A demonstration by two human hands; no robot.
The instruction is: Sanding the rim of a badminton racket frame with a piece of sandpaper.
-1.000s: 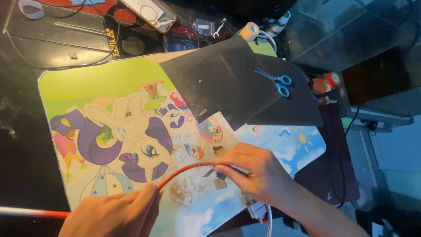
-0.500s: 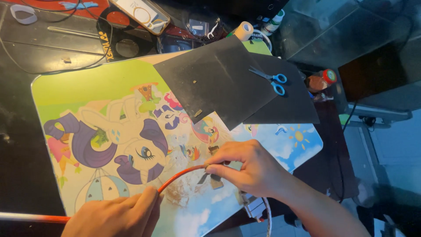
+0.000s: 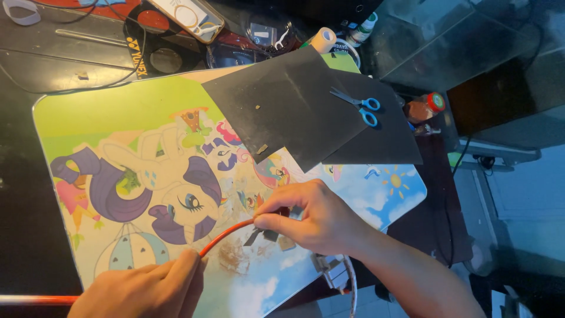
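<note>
A thin red rod bends in an arc between my two hands over a small table with a colourful cartoon-pony top. My left hand, at the bottom edge, grips the rod near its middle; the rest of the rod runs off to the left. My right hand pinches the rod's other end between thumb and fingers. Small dark scraps lie on the table just under my right hand.
Two black sheets overlap at the table's far side, with blue-handled scissors lying on them. A tape roll and a small red-capped bottle sit nearby. Cables and clutter cover the dark floor above.
The view has shifted slightly. My right hand has pulled the rod's end a little toward the left hand, and the bend stays about the same.
</note>
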